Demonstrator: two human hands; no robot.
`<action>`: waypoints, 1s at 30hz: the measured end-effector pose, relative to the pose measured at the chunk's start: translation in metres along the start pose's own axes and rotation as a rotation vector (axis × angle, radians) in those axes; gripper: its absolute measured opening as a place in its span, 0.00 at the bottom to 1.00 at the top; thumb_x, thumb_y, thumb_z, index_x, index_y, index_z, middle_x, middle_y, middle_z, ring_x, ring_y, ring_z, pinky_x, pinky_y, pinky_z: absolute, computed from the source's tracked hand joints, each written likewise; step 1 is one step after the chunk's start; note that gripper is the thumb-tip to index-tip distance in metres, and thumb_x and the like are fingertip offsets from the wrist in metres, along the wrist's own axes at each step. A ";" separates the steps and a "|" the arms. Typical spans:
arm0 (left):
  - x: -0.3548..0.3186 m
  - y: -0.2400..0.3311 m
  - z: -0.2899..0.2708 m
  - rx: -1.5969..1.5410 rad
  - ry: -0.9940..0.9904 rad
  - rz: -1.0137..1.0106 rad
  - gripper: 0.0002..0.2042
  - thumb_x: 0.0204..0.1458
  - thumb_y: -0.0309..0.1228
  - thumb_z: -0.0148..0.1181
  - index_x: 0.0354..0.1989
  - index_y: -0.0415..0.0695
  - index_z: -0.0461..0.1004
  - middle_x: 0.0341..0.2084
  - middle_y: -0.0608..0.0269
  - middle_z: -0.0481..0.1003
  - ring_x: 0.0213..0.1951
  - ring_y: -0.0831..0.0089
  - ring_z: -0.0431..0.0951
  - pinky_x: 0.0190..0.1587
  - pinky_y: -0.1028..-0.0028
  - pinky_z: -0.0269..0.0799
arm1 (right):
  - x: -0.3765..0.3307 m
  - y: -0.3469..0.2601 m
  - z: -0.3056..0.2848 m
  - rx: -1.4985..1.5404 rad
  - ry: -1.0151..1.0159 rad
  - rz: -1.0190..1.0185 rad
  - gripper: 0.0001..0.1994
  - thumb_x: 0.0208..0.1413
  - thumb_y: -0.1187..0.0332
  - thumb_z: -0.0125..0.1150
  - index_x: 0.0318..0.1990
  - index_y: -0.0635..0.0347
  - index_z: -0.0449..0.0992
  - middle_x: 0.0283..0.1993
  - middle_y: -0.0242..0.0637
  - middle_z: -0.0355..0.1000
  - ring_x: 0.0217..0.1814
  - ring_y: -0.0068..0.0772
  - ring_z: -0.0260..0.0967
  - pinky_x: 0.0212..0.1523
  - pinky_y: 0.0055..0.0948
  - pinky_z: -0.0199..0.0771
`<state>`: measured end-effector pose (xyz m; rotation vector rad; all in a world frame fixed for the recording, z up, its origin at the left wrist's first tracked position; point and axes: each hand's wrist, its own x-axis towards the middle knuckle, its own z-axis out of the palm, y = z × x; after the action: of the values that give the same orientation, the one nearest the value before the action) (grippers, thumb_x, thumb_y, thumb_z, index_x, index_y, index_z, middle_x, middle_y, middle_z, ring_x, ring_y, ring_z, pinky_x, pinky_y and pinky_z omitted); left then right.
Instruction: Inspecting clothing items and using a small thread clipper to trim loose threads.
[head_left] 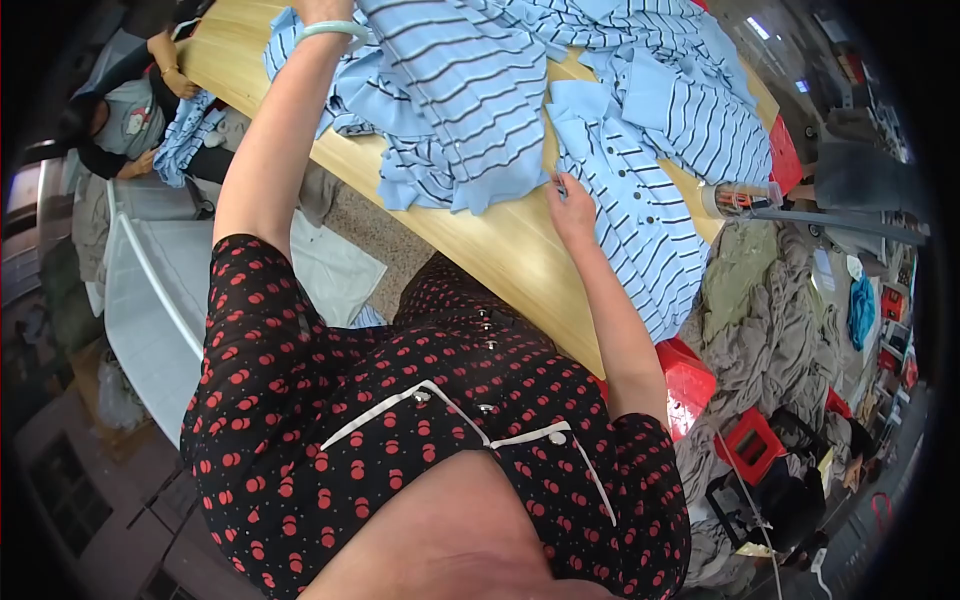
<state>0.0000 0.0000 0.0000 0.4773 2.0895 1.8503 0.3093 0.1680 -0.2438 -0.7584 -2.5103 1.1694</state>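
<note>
Several light blue shirts with dark stripes lie heaped on a pale wooden table [500,250]. My right hand [570,205] rests on the table with its fingers pinched on the edge of one striped shirt [640,220], near its button placket; something small may sit between the fingers. My left arm reaches far up over another striped shirt [450,90]. A pale green bangle [330,28] circles the wrist. Only the base of my left hand [322,8] shows at the frame's top edge, its fingers cut off. I wear a black dress with red dots.
Another person [130,125] at the upper left handles a striped blue cloth [185,130]. Red plastic crates [688,382] and a heap of grey-olive garments [770,320] lie right of the table. A clear bottle [740,198] stands at the table's right edge. A white sheet [150,300] is at left.
</note>
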 end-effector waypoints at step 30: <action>-0.073 -0.193 0.057 0.949 -0.300 0.481 0.19 0.41 0.30 0.55 0.45 0.46 0.62 0.35 0.55 0.64 0.33 0.54 0.68 0.36 0.65 0.66 | 0.037 -0.066 0.056 0.549 0.142 0.581 0.21 0.37 0.60 0.64 0.35 0.64 0.64 0.23 0.30 0.63 0.20 0.21 0.57 0.21 0.20 0.58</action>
<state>0.0817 -0.0029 -0.1975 1.4647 2.6530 0.7245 0.2312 0.1176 -0.2277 -1.3785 -1.7486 1.7975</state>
